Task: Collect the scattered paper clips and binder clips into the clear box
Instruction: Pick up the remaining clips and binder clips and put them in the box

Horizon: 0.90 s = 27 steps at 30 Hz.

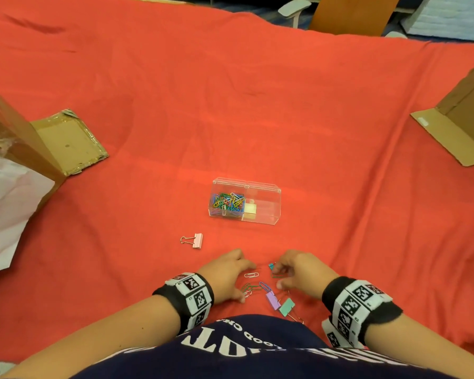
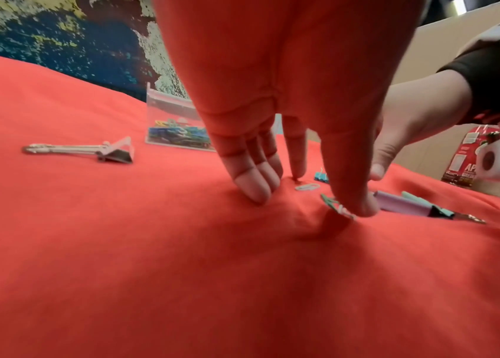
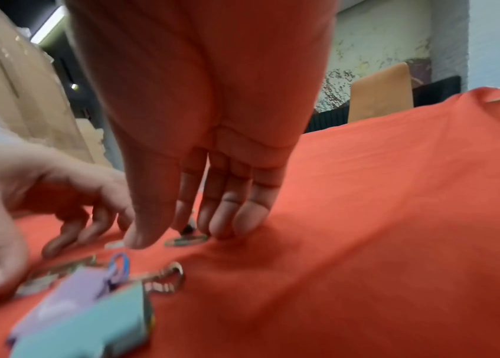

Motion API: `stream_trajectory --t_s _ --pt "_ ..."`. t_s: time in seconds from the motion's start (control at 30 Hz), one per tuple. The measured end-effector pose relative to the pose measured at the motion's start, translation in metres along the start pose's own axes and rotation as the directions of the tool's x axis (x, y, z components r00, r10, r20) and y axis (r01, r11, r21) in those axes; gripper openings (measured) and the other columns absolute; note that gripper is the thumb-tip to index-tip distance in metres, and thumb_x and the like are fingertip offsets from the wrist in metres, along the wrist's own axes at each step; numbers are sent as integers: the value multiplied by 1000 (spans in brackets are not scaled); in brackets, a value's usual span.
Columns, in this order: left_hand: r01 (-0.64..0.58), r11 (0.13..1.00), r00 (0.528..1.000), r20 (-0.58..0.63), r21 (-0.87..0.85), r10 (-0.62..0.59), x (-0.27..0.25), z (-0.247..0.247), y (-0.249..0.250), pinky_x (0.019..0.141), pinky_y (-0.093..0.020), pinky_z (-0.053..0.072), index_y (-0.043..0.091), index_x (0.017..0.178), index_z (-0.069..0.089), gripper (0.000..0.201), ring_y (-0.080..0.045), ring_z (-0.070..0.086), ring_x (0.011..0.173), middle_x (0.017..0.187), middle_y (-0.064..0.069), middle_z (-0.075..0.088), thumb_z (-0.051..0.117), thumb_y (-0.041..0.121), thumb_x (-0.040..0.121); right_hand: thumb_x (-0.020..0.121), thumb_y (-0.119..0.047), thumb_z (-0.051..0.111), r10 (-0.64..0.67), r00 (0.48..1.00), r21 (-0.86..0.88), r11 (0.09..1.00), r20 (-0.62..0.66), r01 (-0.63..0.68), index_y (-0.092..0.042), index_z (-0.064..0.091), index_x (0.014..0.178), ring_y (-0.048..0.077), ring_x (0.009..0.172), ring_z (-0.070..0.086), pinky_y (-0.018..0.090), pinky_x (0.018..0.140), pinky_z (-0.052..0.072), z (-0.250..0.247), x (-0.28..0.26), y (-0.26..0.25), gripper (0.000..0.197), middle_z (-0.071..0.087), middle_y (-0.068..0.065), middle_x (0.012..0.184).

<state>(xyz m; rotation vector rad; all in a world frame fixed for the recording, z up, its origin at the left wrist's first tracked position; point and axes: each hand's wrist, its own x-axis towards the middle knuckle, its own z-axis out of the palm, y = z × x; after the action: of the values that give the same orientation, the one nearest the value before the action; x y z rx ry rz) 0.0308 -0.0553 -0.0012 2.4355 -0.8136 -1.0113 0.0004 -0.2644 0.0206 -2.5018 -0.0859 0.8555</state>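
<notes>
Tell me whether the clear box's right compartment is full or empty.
Nearly empty: the clear box shows only a pale square in its right compartment, while colored paper clips fill the left.

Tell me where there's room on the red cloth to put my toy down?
Bare red cloth lies beyond the clear box, between both cardboard boxes. It is crowded near the left hand and right hand, among scattered clips.

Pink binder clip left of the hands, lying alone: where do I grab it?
Pinch the pink binder clip across its pink body, coming from above. It lies flat on the red cloth, wire handles pointing left, with nothing around it; the body probably gives a firmer hold than the thin handles.
</notes>
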Motion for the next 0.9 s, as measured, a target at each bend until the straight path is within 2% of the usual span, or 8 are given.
stream_trajectory --t_s 0.07,0.13,0.23,0.33,0.47,0.57,0.73,0.9 --pt "0 1000 1000 -31 -31 -1 1 5 2 99 -31 39 28 131 42 76 -17 46 111 120 -1 43 78 28 65 71 -24 75 -23 1000 -44 999 -3 23 -19 64 104 6 79 45 6 64 31 6 -3 5 34 48 -9 92" --pt "9 999 999 -42 -36 -11 1 8 5 95 -29 38 25 128 46 64 -19 48 109 119 -3 45 74 24 70 74 -20 71 -26 999 -67 997 -26 24 -18 63 105 10 82 44 15 73 34 12 -4 5 32 45 -6 94" --pt "19 999 997 -69 -50 -22 1 10 9 88 -30 40 19 118 54 43 -22 54 101 114 -7 50 68 20 77 79 -8 59 -35 996 -51 998 -81 31 -13 64 102 20 89 54 25 84 42 20 -2 -7 25 53 5 100" --pt "35 996 991 -123 -84 -46 -1 14 9 85 -29 41 16 105 60 28 -22 56 94 108 -8 55 65 17 78 82 -9 57 -63 995 -19 998 -83 61 -11 65 100 25 98 57 32 89 44 31 0 -23 20 59 11 106" --pt "65 992 978 -188 -107 -85 -3 19 9 84 -31 44 15 97 63 20 -24 58 92 102 -9 58 61 15 77 77 -25 68 -40 996 -38 999 -77 37 -12 60 108 25 103 55 30 89 41 41 3 -34 34 58 10 110" --pt "82 991 974 -202 -107 -102 -3 21 9 85 -32 45 14 94 63 18 -24 59 92 100 -10 61 59 14 76 72 -25 73 -20 997 -61 998 -76 15 -15 53 113 26 106 53 32 90 41 45 4 -35 47 56 9 113" --pt "131 985 972 -182 -115 -150 -5 21 8 82 -32 44 13 91 64 17 -25 59 93 93 -9 64 58 13 75 79 -14 60 -3 998 -84 996 -67 -3 -11 60 99 30 101 57 35 85 44 49 4 -41 19 61 12 110" --pt "163 982 971 -162 -91 -176 -10 17 3 81 -32 46 12 87 65 16 -27 60 92 98 -11 66 56 14 75 78 -13 56 28 999 -88 996 -35 -31 -15 61 88 31 93 62 33 80 48 44 2 -45 12 65 12 105"
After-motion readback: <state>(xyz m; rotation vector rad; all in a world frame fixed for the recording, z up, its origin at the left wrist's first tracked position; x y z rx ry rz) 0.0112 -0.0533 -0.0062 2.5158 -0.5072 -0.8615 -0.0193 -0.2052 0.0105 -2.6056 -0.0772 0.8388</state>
